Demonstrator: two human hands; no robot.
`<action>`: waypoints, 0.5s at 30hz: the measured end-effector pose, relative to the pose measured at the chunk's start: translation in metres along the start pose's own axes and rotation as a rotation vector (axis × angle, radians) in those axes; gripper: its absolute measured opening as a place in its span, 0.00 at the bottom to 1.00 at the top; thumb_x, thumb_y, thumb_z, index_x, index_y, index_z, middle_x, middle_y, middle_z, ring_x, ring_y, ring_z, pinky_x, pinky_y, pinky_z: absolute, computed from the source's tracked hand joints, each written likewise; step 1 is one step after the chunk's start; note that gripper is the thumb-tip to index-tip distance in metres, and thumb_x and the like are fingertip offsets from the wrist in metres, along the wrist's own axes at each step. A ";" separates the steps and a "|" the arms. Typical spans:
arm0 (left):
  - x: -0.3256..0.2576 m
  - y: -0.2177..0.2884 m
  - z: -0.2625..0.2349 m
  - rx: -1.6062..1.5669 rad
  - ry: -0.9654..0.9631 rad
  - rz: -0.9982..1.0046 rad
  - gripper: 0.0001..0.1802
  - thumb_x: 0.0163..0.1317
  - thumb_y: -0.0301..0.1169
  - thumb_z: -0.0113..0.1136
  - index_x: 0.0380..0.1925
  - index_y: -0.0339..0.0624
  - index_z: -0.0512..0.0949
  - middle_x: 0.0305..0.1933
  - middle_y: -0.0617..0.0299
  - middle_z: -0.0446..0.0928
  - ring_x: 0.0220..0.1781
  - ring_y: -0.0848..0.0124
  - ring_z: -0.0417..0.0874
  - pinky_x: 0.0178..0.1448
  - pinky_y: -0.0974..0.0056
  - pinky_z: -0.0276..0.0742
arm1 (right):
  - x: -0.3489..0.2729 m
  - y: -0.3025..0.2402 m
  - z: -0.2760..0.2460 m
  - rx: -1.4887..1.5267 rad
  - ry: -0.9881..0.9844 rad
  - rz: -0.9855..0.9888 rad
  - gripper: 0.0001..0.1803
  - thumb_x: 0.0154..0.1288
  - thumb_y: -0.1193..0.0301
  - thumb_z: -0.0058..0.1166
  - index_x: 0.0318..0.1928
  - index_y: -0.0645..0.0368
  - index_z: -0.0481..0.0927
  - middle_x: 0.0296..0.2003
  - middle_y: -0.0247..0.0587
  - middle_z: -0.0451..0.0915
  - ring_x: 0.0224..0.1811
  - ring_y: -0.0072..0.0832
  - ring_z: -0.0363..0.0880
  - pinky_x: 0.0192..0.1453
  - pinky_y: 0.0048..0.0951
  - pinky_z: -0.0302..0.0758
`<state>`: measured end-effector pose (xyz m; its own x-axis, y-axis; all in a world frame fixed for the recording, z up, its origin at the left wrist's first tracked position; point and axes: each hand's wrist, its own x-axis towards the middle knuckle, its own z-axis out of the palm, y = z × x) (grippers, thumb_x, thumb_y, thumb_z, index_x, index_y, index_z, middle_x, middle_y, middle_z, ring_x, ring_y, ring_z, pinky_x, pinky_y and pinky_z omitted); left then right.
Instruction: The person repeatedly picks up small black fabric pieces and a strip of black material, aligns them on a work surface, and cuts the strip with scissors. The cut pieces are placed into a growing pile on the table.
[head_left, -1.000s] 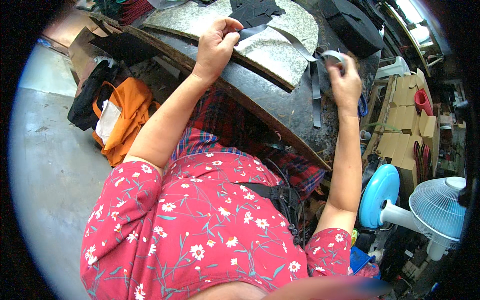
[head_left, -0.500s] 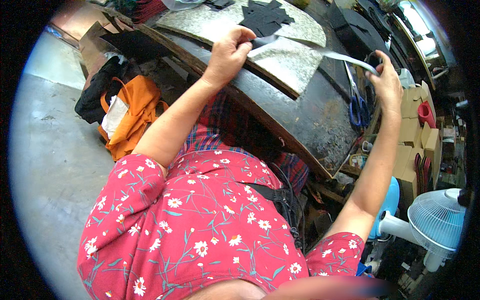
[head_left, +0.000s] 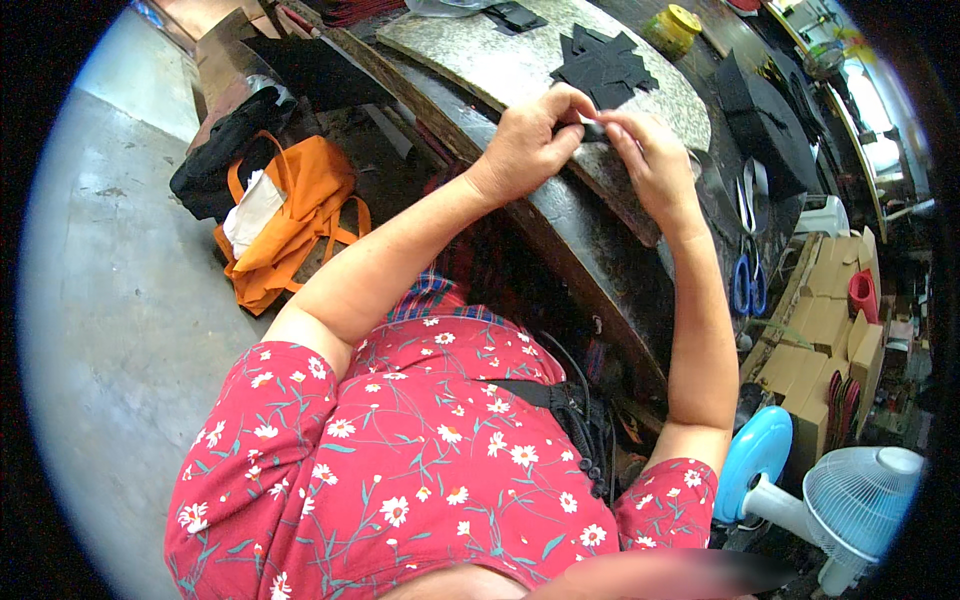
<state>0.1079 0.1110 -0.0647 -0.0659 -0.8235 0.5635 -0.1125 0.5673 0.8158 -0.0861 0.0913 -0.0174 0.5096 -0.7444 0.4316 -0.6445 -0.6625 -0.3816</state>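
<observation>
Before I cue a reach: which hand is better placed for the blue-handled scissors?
Right, probably: the right hand is nearer the scissors, which lie on its outer side; the left hand is farther off. Both are at the dark strip.

The strip [head_left: 594, 132] is dark, the board [head_left: 490, 58] speckled grey-white, the flowered shirt [head_left: 420, 450] red.

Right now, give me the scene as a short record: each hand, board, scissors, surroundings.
Left hand: pinching a dark strip
Right hand: fingertips at the strip, close to the left hand; exact grip unclear
Speckled board: bears a pile of black pieces
Scissors: blue-handled, right of the right hand
Left side: orange bag
Lower right: blue-and-white fan
</observation>
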 end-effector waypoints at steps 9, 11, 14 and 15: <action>-0.002 0.009 -0.001 0.262 -0.051 0.205 0.10 0.59 0.25 0.61 0.41 0.42 0.79 0.31 0.56 0.81 0.35 0.55 0.85 0.44 0.55 0.79 | -0.018 -0.011 -0.010 0.089 0.028 0.110 0.09 0.61 0.66 0.68 0.40 0.54 0.86 0.33 0.41 0.84 0.36 0.38 0.84 0.42 0.35 0.78; -0.002 0.011 0.000 0.281 -0.033 0.211 0.09 0.59 0.24 0.61 0.41 0.41 0.79 0.33 0.54 0.82 0.35 0.55 0.85 0.44 0.55 0.79 | -0.020 -0.011 -0.013 0.045 0.010 0.160 0.08 0.62 0.66 0.66 0.40 0.52 0.86 0.32 0.42 0.85 0.35 0.39 0.85 0.41 0.36 0.78; -0.008 0.016 -0.001 0.235 0.006 0.121 0.09 0.59 0.24 0.62 0.40 0.41 0.79 0.32 0.54 0.81 0.36 0.55 0.84 0.44 0.55 0.79 | -0.025 -0.009 -0.019 -0.099 0.103 0.122 0.06 0.64 0.66 0.65 0.40 0.51 0.85 0.31 0.42 0.85 0.32 0.42 0.85 0.38 0.38 0.78; -0.009 0.018 -0.001 0.247 0.028 0.148 0.08 0.59 0.25 0.62 0.40 0.41 0.79 0.33 0.55 0.81 0.36 0.55 0.83 0.45 0.55 0.79 | -0.025 -0.008 -0.020 -0.132 0.145 0.154 0.06 0.66 0.66 0.64 0.41 0.51 0.85 0.30 0.42 0.85 0.30 0.40 0.86 0.36 0.35 0.78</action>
<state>0.1079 0.1289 -0.0549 -0.0722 -0.7293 0.6804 -0.3418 0.6590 0.6700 -0.1050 0.1167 -0.0090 0.3187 -0.8096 0.4929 -0.7818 -0.5185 -0.3462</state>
